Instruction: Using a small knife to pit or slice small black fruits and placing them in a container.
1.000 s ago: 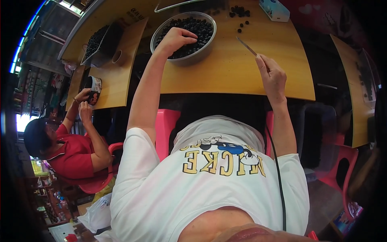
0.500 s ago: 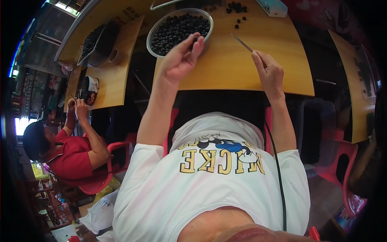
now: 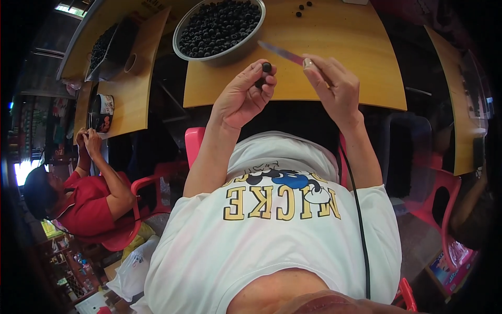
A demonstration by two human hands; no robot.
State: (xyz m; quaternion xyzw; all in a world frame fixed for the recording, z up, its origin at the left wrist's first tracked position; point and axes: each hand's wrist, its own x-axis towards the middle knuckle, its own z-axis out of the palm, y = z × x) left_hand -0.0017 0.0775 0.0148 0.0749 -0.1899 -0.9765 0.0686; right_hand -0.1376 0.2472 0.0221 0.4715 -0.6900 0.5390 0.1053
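My left hand is raised over the table's near edge, fingers curled. Thumb and forefinger pinch a small round black piece, its kind unclear; another dark bit shows lower between the fingers. To the right, my right hand grips a slim knife, its handle mostly hidden by the fingers. The blade points left, its tip a little above the pinched piece and apart from it. Beyond my left hand stands a clear round bowl heaped with similar small black pieces, some showing ring-like tops.
The wooden table bears a few loose black pieces at its far side. At the left, a person in red works at another table, with a dark crate of black pieces and a patterned tub. Red chairs stand around.
My left hand has come back from beside the bowl toward me, and the pinched black piece now shows. My right hand has moved the knife left toward it. The view has shifted slightly.
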